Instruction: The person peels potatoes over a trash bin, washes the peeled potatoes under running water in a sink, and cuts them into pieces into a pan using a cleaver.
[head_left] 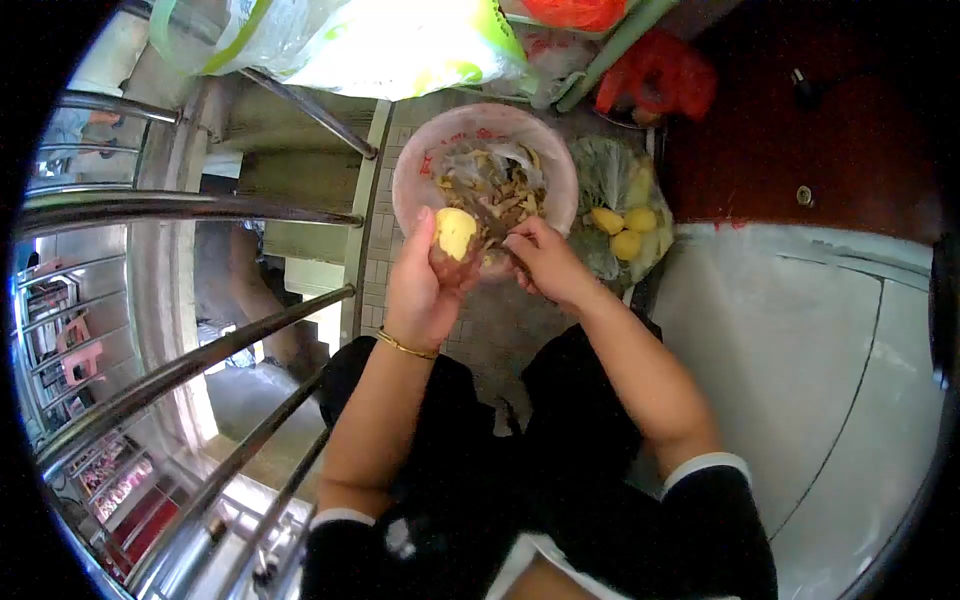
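My left hand is wrapped round a partly peeled potato, yellow on its upper side and brown-skinned below. Beside the potato, my right hand has its fingers curled together around something small and dark that I cannot make out. Both hands are over the near rim of a pale pink bucket lined with plastic. Inside the bucket lies a heap of brown and yellow peelings. Right of the bucket, several peeled yellow potatoes rest on a clear plastic bag.
Metal railings run along the left, with steps beyond. White and green plastic bags hang at the top. A red bag lies at the upper right, near a brown door. A pale panel is at right.
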